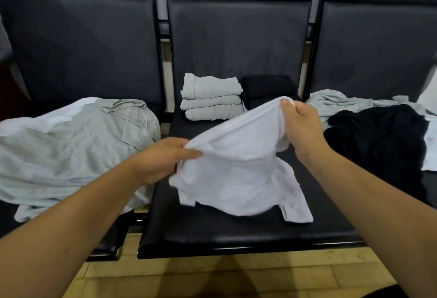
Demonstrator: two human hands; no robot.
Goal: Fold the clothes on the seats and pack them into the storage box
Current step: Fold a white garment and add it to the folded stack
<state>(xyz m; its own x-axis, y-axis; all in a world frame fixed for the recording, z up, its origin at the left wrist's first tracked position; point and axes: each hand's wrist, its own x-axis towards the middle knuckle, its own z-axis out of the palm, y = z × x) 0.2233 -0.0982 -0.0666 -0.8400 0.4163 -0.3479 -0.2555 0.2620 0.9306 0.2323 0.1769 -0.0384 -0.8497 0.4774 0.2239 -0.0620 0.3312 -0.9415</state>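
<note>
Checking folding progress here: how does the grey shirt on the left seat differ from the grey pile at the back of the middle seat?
The grey shirt lies spread out and rumpled, collar showing; the grey pile is folded into three neat stacked bundles. The shirt covers most of the left seat; the pile takes only a back corner of the middle seat. Both are light grey cloth.

No readable text, label, brand or number on clothes, seats or floor.

Yellowish tiled floor (236,281) at the bottom; shadows cross it.
</note>
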